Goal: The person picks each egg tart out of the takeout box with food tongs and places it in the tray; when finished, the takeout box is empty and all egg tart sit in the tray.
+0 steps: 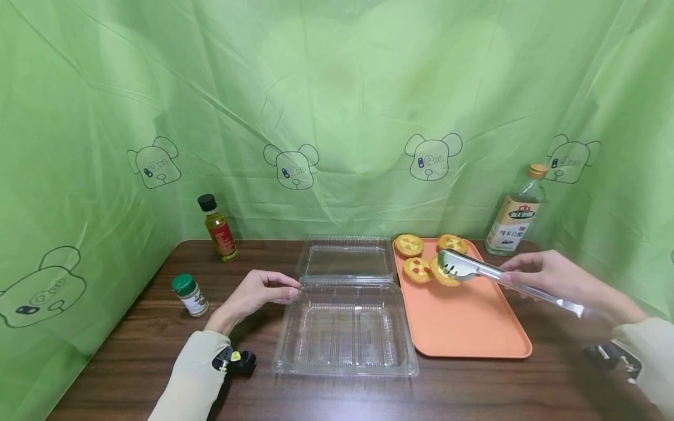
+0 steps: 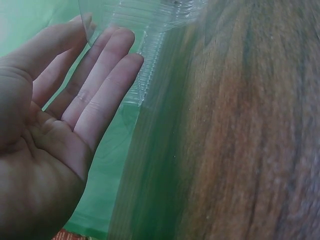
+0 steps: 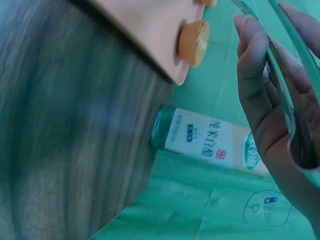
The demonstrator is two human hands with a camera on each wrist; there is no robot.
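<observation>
My right hand [image 1: 550, 273] grips metal tongs [image 1: 489, 271], whose head reaches over the front right egg tart [image 1: 436, 272]. Whether the tongs touch that tart I cannot tell. Beside it lies a tart with red pieces on top [image 1: 418, 270], and two more tarts stand behind, all on an orange tray [image 1: 468, 327]. To the left, a clear plastic clamshell box [image 1: 344, 368] lies unfolded, lid [image 1: 347, 257] at the back. My left hand [image 1: 263, 291] pinches its left edge near the hinge between thumb and fingers. In the right wrist view, the fingers wrap the tongs' arms [image 3: 285, 95].
A vinegar bottle [image 1: 513, 225] stands behind the tray at the right. An oil bottle with a black cap [image 1: 220, 231] stands at the back left, a green-capped spice jar [image 1: 191, 297] nearer. Green cloth [image 1: 347, 117] hangs behind the wooden table [image 1: 247, 397].
</observation>
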